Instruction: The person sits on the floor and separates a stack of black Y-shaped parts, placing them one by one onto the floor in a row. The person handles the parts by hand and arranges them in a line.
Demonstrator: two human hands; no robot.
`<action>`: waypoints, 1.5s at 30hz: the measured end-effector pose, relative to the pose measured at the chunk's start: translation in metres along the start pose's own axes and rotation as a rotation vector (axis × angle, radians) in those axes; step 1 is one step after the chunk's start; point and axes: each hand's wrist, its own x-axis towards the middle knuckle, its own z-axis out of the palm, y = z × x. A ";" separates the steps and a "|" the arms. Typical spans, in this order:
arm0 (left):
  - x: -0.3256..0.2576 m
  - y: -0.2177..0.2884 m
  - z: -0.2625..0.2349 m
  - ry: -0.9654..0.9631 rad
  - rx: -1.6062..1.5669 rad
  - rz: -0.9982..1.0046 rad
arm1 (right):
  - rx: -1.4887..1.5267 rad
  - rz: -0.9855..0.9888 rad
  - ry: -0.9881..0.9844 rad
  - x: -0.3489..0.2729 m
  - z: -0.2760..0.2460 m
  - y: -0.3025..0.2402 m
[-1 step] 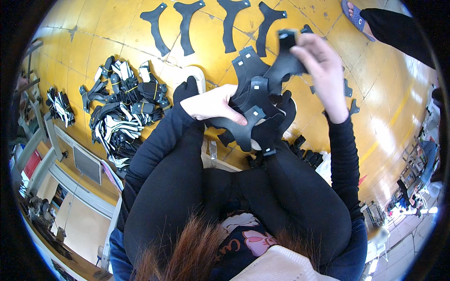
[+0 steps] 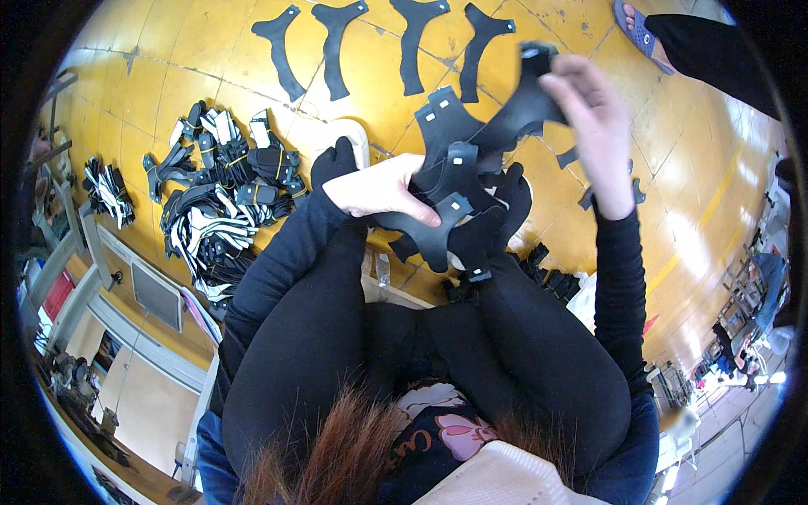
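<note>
Above my feet, my left hand (image 2: 379,187) is closed on a fanned stack of black Y-shaped fabric pieces (image 2: 434,236). Its thumb presses on the top of one piece, and small white stickers show on several of the ends. Up and to the right, my right hand (image 2: 592,114) pinches one black Y-shaped piece (image 2: 532,94) near its upper end. That piece hangs stretched away from the stack and is slightly blurred. Its lower part meets or overlaps the stack; I cannot tell which.
Several similar black pieces (image 2: 335,50) lie in a row on the yellow tiled floor (image 2: 210,50). More lie at right, partly behind my right hand. To the left is a heap of black and white bundles (image 2: 220,231). Another person's slippered foot (image 2: 641,35) stands at upper right.
My right hand has shifted a little to the right, with the piece it pinches. My left hand and the stack stay nearly where they were.
</note>
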 end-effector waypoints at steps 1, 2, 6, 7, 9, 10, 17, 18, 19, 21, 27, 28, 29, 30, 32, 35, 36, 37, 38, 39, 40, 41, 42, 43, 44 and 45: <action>-0.002 -0.006 -0.002 0.014 -0.011 -0.018 | 0.041 -0.019 0.083 0.007 -0.010 0.004; -0.005 -0.011 -0.005 0.030 -0.021 -0.036 | 0.082 -0.038 0.165 0.013 -0.022 0.008; -0.013 -0.012 -0.013 0.254 -0.157 0.067 | -0.199 -0.079 0.295 0.006 -0.052 0.011; -0.016 -0.014 -0.016 0.311 -0.204 0.044 | -0.191 -0.055 0.288 0.000 -0.047 0.019; -0.019 -0.009 -0.015 0.376 -0.312 0.120 | -0.247 -0.016 0.215 -0.015 -0.032 0.023; -0.019 -0.004 -0.013 0.407 -0.365 0.158 | -0.389 0.016 0.090 -0.023 -0.022 0.021; -0.012 0.004 -0.008 0.508 -0.349 0.256 | -0.075 0.141 -0.544 -0.047 0.028 0.006; -0.011 0.003 -0.008 0.511 -0.360 0.240 | -0.073 0.169 -0.551 -0.047 0.029 0.005; -0.011 0.001 -0.009 0.514 -0.370 0.224 | -0.070 0.199 -0.559 -0.047 0.028 0.005; -0.009 -0.001 -0.009 0.513 -0.384 0.231 | -0.049 0.110 -0.501 -0.048 0.026 0.013; -0.002 -0.004 -0.002 0.550 -0.369 0.238 | -0.107 -0.009 -0.443 -0.050 0.022 0.015; -0.001 -0.005 -0.003 0.581 -0.387 0.256 | -0.115 -0.027 -0.426 -0.051 0.022 0.015; 0.000 -0.008 -0.003 0.612 -0.406 0.274 | -0.124 -0.045 -0.402 -0.051 0.022 0.014; 0.000 -0.010 -0.004 0.644 -0.424 0.291 | -0.133 -0.063 -0.379 -0.050 0.022 0.014; 0.000 -0.010 -0.005 0.666 -0.488 0.332 | -0.157 -0.074 -0.350 -0.050 0.022 0.014; -0.002 -0.011 -0.011 0.697 -0.552 0.366 | -0.168 -0.050 -0.306 -0.050 0.021 0.016; -0.003 -0.012 -0.011 0.690 -0.546 0.363 | -0.163 -0.031 -0.270 -0.050 0.020 0.016; -0.003 -0.012 -0.010 0.683 -0.541 0.360 | -0.158 -0.011 -0.234 -0.050 0.018 0.017; -0.003 -0.011 -0.010 0.676 -0.536 0.356 | -0.165 0.024 -0.238 -0.048 0.013 0.017; -0.003 -0.012 -0.011 0.657 -0.561 0.317 | -0.144 0.026 -0.183 -0.046 0.012 0.017; -0.003 -0.012 -0.010 0.650 -0.524 0.300 | -0.122 0.029 -0.127 -0.045 0.011 0.016; -0.003 -0.013 -0.008 0.644 -0.486 0.284 | -0.169 0.065 -0.109 -0.042 0.008 0.013; -0.003 -0.014 -0.006 0.639 -0.448 0.268 | -0.095 0.089 -0.115 -0.040 0.006 0.014; -0.001 -0.016 -0.004 0.631 -0.464 0.293 | -0.099 0.101 -0.133 -0.040 0.006 0.012; -0.001 -0.018 -0.004 0.618 -0.448 0.260 | -0.102 0.113 -0.152 -0.040 0.006 0.010; 0.001 -0.019 -0.005 0.598 -0.432 0.228 | -0.086 0.071 -0.174 -0.042 0.007 0.014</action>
